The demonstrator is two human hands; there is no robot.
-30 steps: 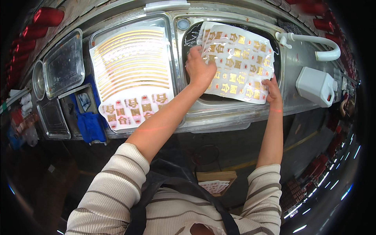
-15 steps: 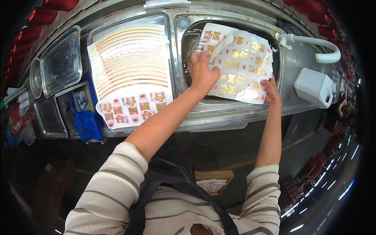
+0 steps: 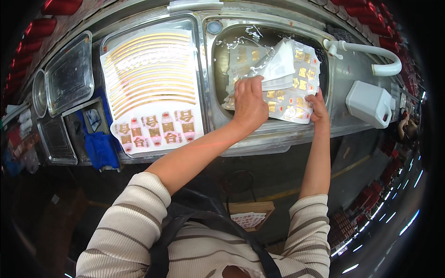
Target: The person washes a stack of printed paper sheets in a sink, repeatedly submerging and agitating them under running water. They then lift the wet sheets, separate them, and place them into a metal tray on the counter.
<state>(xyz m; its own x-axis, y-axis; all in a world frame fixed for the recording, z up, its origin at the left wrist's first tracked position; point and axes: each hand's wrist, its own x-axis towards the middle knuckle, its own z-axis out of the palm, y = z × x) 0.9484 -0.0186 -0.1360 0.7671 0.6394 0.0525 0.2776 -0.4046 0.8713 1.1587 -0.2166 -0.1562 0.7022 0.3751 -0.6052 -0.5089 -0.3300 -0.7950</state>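
Note:
A stack of white decal sheets (image 3: pixel 302 84) printed with gold characters and small red marks lies in the water of a metal sink (image 3: pixel 221 44). My left hand (image 3: pixel 251 104) is closed on the left edge of several upper sheets, which bend up and show a plain white underside (image 3: pixel 283 58). Beneath them, another printed sheet (image 3: pixel 238 60) shows at the left in the water. At the stack's lower right corner, my right hand (image 3: pixel 319 109) pinches the sheets between thumb and fingers.
Left of the sink, a metal tray (image 3: pixel 202 92) holds sheets with gold curved strips (image 3: pixel 153 69) and characters. A white pipe faucet (image 3: pixel 366 47) and white jug (image 3: pixel 369 104) stand right. Further left are another tray (image 3: pixel 69 74) and a blue cloth (image 3: pixel 101 147).
My left hand has moved down and slightly right, closing on the sheets' left edge. The upper sheets now fold back toward the right, uncovering a sheet and water at the left.

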